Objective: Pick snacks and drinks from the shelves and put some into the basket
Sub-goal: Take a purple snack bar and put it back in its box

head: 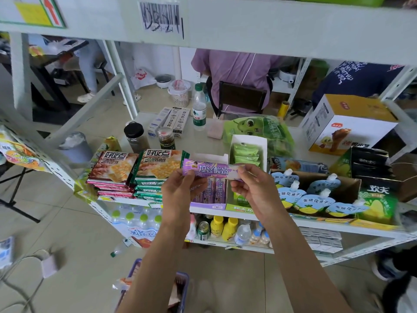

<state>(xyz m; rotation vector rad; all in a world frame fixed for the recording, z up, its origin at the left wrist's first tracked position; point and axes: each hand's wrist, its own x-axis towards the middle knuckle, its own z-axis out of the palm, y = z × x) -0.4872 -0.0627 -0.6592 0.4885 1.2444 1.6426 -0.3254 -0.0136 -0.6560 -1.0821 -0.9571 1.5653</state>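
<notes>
I have both hands up at the centre of the frame, sharing one purple snack packet [212,171] held level in front of the middle shelf [293,219]. My left hand [180,188] pinches the packet's left end, fingers curled shut on it; my right hand [255,188] pinches the right end between thumb and fingertips. I cannot see how the fingers behind the wrapper lie, because the packet covers them.

Just below the packet sits the purple display box [208,197] of similar sticks, and my hands hide most of its top. To its left, stacks of cracker packs [137,170] lie flat on the same shelf. To the right, an open carton holds blue spouted drink pouches [313,197], its far corner cut by a green box.

The basket [184,288] shows only as a purple rim at the bottom centre of the frame; my left forearm crosses it, and the bottom edge of the frame cuts it off. Something pale and orange lies at its left rim, too blurred for me to name.

On the lower shelf, yellow bottles [223,227] and a can stand partly hidden behind my wrists. Behind the shelving, upper centre, a seated person in a purple top [234,71] is visible from the back, head cut off by the upper shelf board. The barcode label [160,16] on that board is smeared and unreadable.
</notes>
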